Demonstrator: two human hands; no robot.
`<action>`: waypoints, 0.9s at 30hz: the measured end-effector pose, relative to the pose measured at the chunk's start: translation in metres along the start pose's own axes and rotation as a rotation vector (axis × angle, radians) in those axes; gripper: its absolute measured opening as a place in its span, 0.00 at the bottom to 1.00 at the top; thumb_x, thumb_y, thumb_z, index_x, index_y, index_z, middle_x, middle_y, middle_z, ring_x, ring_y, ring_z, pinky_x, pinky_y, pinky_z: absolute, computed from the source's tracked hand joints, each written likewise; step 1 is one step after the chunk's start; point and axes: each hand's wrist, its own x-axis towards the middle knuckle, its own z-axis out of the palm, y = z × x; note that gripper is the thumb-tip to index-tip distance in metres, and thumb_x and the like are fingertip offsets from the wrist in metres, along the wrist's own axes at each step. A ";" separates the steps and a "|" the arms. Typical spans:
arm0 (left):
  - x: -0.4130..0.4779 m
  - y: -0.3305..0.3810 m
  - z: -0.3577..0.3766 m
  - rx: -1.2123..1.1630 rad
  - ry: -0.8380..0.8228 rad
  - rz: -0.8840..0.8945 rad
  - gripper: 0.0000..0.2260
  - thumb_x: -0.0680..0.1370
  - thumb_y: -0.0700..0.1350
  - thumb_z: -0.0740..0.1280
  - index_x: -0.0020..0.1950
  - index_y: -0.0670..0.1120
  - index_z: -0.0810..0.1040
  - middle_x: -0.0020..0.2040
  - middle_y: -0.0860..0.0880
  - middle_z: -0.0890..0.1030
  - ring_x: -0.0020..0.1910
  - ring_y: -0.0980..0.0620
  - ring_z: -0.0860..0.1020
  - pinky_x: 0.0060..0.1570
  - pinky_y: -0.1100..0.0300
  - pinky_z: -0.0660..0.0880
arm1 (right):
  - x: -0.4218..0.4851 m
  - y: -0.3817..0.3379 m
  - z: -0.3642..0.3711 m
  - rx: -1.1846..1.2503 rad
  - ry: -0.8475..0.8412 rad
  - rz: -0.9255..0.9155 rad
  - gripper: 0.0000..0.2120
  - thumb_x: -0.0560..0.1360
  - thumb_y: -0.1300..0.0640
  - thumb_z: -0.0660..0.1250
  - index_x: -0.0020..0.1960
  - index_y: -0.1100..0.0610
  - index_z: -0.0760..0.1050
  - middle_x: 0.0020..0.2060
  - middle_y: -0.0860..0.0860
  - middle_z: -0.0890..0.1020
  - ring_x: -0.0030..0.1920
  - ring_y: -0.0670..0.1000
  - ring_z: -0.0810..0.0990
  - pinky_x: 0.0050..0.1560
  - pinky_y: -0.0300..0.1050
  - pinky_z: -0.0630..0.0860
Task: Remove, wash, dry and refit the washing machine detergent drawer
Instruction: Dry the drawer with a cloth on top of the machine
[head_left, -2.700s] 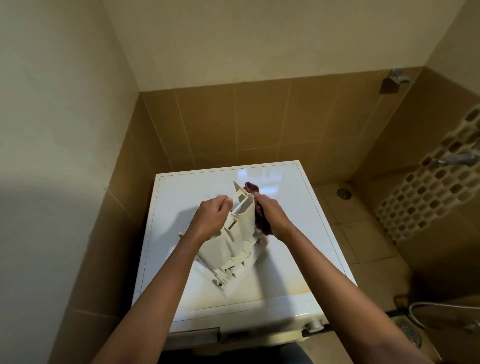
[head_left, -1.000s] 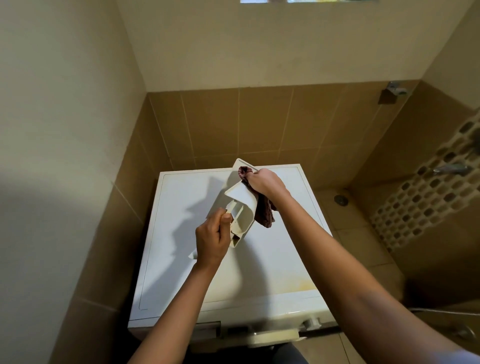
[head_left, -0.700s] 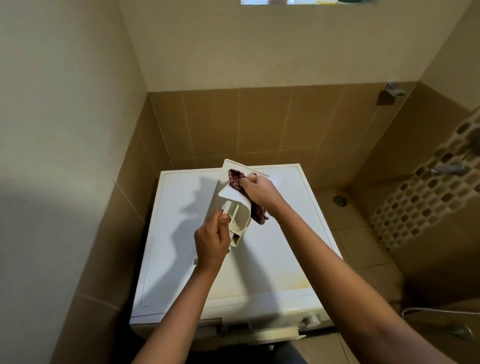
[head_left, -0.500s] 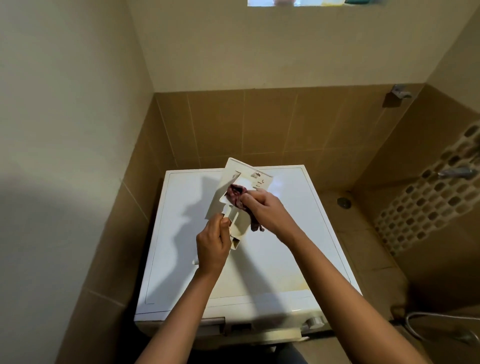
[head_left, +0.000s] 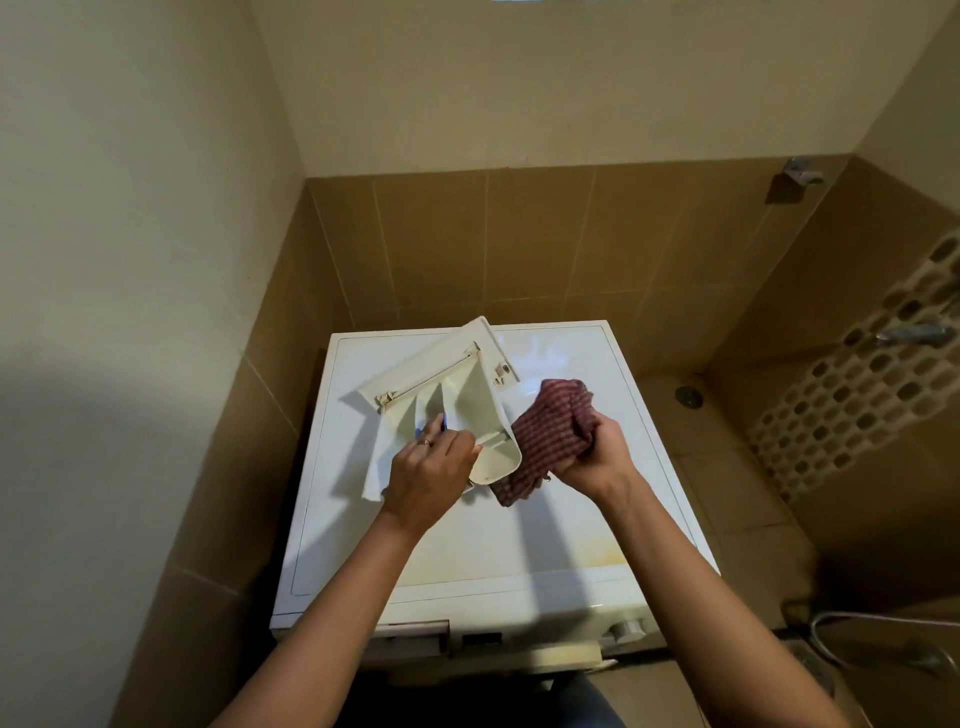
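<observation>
head view: the left hand (head_left: 426, 478) is holding the drawer (head_left: 457, 395) tilted above the washer (head_left: 519, 540), fingers curling round its near end. the right hand (head_left: 597, 454) is gripping a bunched cloth (head_left: 545, 431) just beside it. drying is seemingly under way; next, the cloth likely needs pressing into the compartments.

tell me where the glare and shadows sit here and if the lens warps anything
Head view: soft glare on the washing machine top behind the detergent drawer; arm shadows streak its front half; the wide lens splays the wall tiles; the weave of the cloth looks sharp.
</observation>
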 end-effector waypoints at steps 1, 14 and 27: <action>-0.003 0.003 0.001 0.010 -0.014 0.042 0.16 0.82 0.46 0.59 0.37 0.44 0.77 0.32 0.48 0.77 0.48 0.43 0.84 0.36 0.58 0.79 | 0.001 -0.005 -0.008 0.037 0.007 -0.015 0.14 0.76 0.55 0.59 0.46 0.62 0.79 0.40 0.56 0.81 0.37 0.54 0.81 0.39 0.45 0.78; -0.042 0.038 0.027 0.012 -0.156 0.316 0.11 0.79 0.49 0.65 0.39 0.45 0.75 0.32 0.49 0.73 0.29 0.45 0.78 0.53 0.47 0.79 | -0.001 -0.034 -0.058 -0.040 0.080 -0.177 0.24 0.69 0.42 0.70 0.53 0.62 0.79 0.46 0.59 0.83 0.49 0.56 0.81 0.47 0.51 0.81; -0.089 0.053 0.038 -0.124 -0.295 0.174 0.09 0.82 0.47 0.58 0.45 0.45 0.71 0.44 0.49 0.77 0.66 0.34 0.73 0.68 0.44 0.68 | 0.007 -0.031 -0.038 -0.833 0.437 -0.380 0.13 0.78 0.56 0.57 0.61 0.55 0.73 0.46 0.53 0.79 0.46 0.53 0.78 0.38 0.45 0.73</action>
